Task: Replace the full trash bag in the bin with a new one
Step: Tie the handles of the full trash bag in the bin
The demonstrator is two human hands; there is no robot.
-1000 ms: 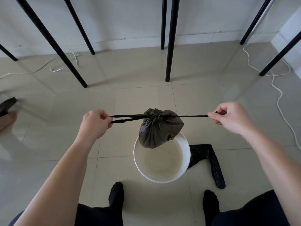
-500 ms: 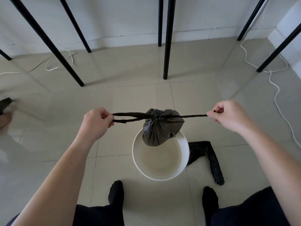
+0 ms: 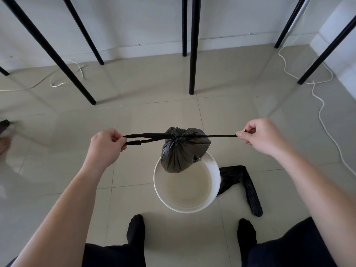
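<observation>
Left hand (image 3: pixel 105 146) and right hand (image 3: pixel 264 136) fingers pinch the ties of the full trash bag (image 3: pixel 184 151), which hangs above the unlined white bin (image 3: pixel 186 186).

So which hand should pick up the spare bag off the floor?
Probably the right hand: the folded black bag lies right of the white bin; the left hand would cross it. Both grip the full bag's ties.

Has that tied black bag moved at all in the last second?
No, not noticeably. The tied bag overlaps the white bin's far rim just as it did a second ago, neither higher nor lower.
</observation>
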